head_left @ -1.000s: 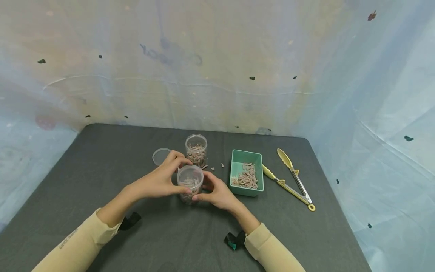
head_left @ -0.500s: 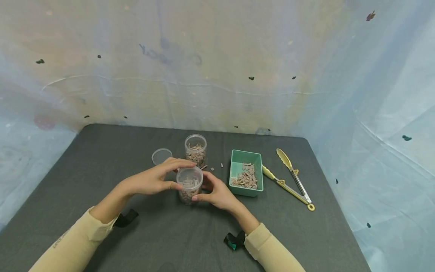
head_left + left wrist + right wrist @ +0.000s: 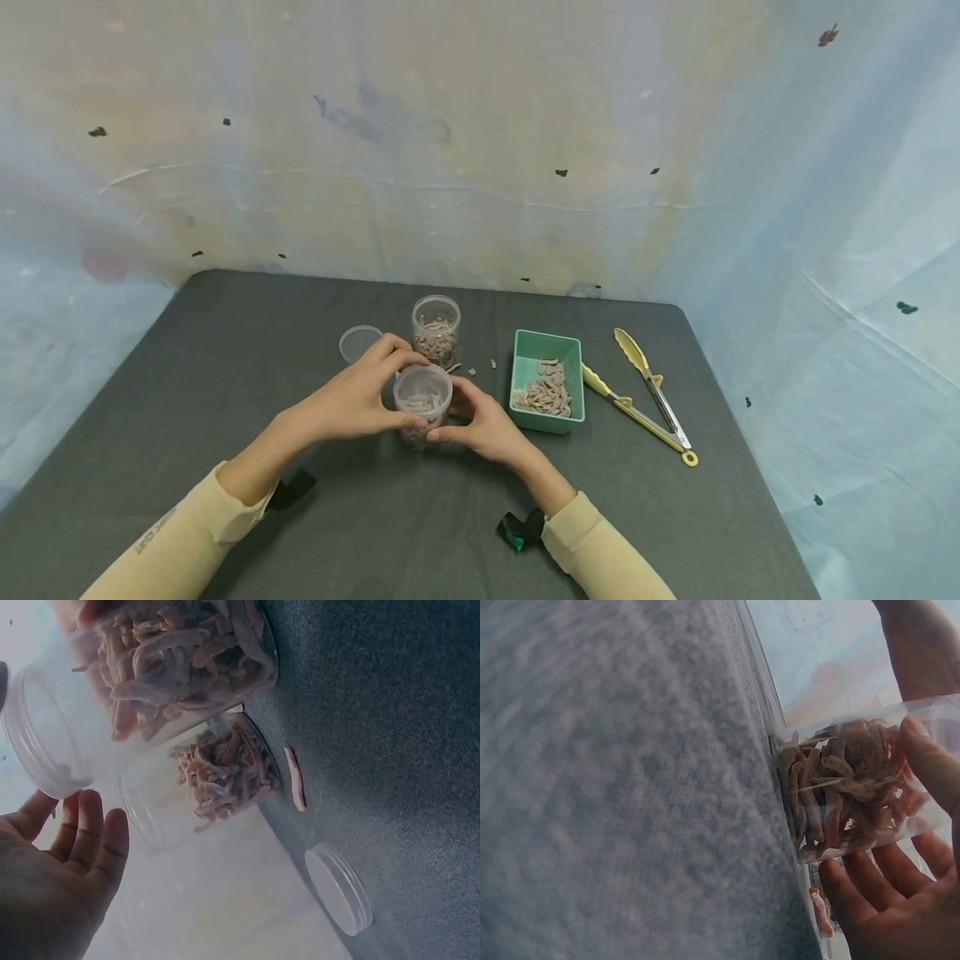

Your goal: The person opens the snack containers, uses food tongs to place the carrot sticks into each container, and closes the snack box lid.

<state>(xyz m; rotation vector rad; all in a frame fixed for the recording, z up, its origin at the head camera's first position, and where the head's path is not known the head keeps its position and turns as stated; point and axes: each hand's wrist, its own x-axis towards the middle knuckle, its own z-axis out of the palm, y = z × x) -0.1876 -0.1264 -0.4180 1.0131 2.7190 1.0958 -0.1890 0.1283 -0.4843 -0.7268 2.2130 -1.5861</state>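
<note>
A clear plastic jar (image 3: pixel 416 438) stands upright on the dark table, partly filled with thin brownish dried strips. On its top sits a translucent lid (image 3: pixel 423 388). My left hand (image 3: pixel 356 400) grips the lid's rim, thumb in front and fingers behind; in the left wrist view its fingertips meet the rim (image 3: pixel 45 742). With curled fingers and thumb, my right hand (image 3: pixel 486 423) holds the jar's body from the right. Just behind stands a second clear jar (image 3: pixel 437 332) of similar strips, its top uncovered. A loose round lid (image 3: pixel 360 342) lies left of it.
Right of the jars is a green tray (image 3: pixel 547 340) with a pile of the strips. Yellow-tipped tongs (image 3: pixel 651 398) lie spread beside it. A few strip pieces (image 3: pixel 296 778) are scattered on the table (image 3: pixel 420 525). Plastic sheeting hangs behind.
My left hand drew back a little from the lid half a second ago, and now its thumb and fingers are round the rim again. My right hand keeps its hold on the jar.
</note>
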